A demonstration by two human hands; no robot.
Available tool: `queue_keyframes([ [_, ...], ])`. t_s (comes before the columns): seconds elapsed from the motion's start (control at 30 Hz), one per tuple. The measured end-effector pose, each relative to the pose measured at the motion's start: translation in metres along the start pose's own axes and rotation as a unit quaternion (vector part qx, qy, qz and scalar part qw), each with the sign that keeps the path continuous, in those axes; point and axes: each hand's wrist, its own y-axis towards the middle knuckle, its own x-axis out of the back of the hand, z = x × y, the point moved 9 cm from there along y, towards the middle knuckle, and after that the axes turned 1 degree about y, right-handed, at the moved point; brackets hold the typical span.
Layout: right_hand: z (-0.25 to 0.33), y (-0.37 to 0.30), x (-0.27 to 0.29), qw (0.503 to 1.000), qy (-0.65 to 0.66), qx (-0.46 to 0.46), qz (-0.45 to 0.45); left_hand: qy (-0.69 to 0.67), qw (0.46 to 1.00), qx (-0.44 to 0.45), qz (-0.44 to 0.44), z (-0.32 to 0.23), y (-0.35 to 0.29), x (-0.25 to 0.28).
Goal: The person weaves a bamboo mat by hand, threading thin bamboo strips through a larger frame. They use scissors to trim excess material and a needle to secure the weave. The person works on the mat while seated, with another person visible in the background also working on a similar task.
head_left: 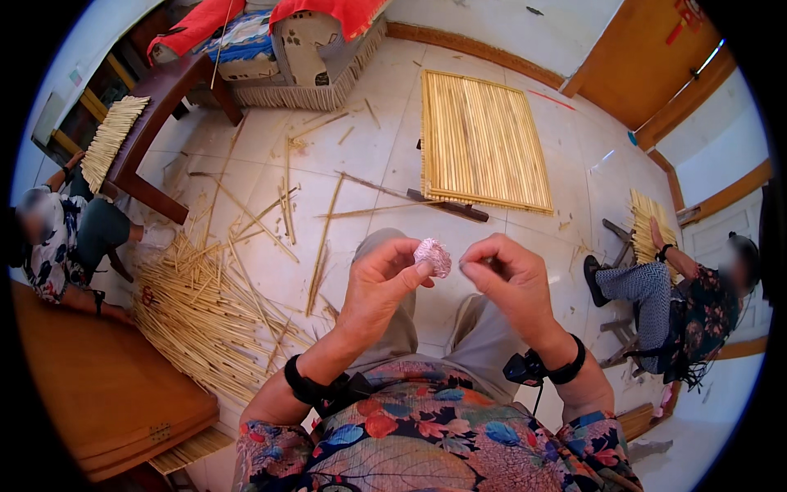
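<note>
**Pale tiled floor strewn with reeds as hands work a small wad of thread**

Pale floor tiles littered with split straw-coloured stalks frame a seated person whose two hands meet above the lap. The left hand pinches a small pinkish-white ball of thread, crinkled and glossy, between thumb and forefinger. At three o'clock from it, the right hand has its fingers closed at the tips, seemingly on a loose end too fine to make out. The step looks like drawing thread free; the next move would call for a steady, gentle pull. At twelve o'clock lies a finished rectangular reed mat, ribbed and golden. At nine o'clock a loose heap of reeds fans out. Two other people sit at either edge.
</note>
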Motion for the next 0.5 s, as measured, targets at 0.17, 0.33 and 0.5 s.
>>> queue_keyframes([
  [0.17, 0.001, 0.0, -0.012, 0.998, -0.053, 0.016, 0.03, -0.015, 0.999, -0.043, 0.006, -0.008, 0.001, -0.007],
  [0.33, 0.003, 0.002, -0.016, 0.994, -0.104, 0.015, 0.043, -0.022, 0.999, -0.031, 0.01, -0.008, 0.0, -0.008],
  [0.5, -0.006, 0.006, -0.016, 0.993, -0.101, 0.007, 0.052, -0.015, 0.999, -0.033, 0.025, -0.003, -0.002, -0.005],
])
